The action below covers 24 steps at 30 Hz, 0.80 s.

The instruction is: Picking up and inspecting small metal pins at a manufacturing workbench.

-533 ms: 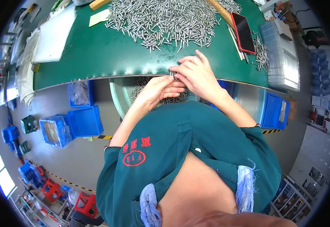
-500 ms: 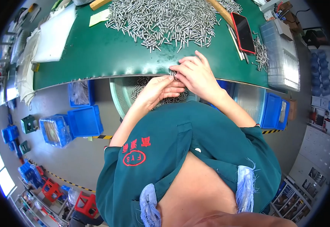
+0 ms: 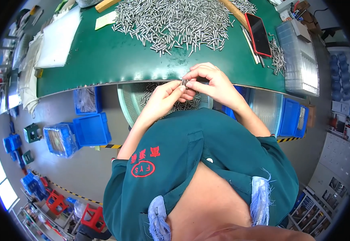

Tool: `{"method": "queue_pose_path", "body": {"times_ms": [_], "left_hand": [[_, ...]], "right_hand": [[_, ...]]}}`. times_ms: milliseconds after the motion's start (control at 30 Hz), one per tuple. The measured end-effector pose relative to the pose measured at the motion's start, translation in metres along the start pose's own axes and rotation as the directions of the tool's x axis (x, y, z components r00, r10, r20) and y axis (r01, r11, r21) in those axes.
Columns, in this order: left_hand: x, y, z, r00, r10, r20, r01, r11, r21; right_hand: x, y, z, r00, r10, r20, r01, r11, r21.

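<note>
Several small metal pins [image 3: 184,82] are pinched between my two hands at the near edge of the green table [image 3: 102,72]. My left hand [image 3: 165,98] is closed, its thumb and fingers pressed on them from the left. From the other side my right hand [image 3: 215,83] closes on the same pins with thumb and fingertips. Below both hands, a pale green perforated basket [image 3: 125,102] holds more metal pins [image 3: 179,107]; my forearms hide part of it. A large heap of similar pins [image 3: 179,26] lies farther back on the table.
To the right lie a red-edged phone [image 3: 258,35], a small pile of pins [image 3: 277,60] and stacked clear plastic trays [image 3: 301,60]. White sheets [image 3: 58,40] lie at the left. Wooden bars [image 3: 233,14] flank the heap. Blue bins [image 3: 91,128] stand below the table.
My right hand has moved slightly down, its raised fingers now curled in toward the pins. My left hand's fingers have drawn in closer around them. The heap has not moved.
</note>
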<state>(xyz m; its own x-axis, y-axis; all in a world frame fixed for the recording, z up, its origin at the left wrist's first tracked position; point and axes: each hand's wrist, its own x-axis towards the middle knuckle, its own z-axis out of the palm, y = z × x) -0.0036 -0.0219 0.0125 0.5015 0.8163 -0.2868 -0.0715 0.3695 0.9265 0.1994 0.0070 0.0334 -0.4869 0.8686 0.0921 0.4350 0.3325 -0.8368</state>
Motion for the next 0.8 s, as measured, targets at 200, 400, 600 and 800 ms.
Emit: {"method": "queue_pose_path", "body": {"times_ms": [200, 400, 600, 800], "left_hand": [[-0.001, 0.003, 0.0, 1.0, 0.001, -0.006, -0.001, 1.0, 0.024], [0.0, 0.005, -0.001, 0.999, 0.006, -0.04, -0.002, 0.994, 0.109], [-0.001, 0.014, 0.002, 0.992, 0.03, -0.125, 0.017, 0.932, 0.363], [-0.01, 0.031, -0.01, 0.993, 0.032, -0.11, 0.005, 0.946, 0.323]], "right_hand": [[0.001, -0.001, -0.001, 0.999, 0.019, 0.029, -0.021, 0.998, 0.061], [0.002, -0.005, 0.0, 1.0, 0.003, 0.012, -0.003, 1.0, 0.026], [0.005, -0.005, 0.007, 0.999, 0.034, 0.005, -0.034, 0.998, 0.045], [0.005, 0.001, 0.007, 0.847, 0.387, 0.364, -0.44, 0.128, 0.889]]}}
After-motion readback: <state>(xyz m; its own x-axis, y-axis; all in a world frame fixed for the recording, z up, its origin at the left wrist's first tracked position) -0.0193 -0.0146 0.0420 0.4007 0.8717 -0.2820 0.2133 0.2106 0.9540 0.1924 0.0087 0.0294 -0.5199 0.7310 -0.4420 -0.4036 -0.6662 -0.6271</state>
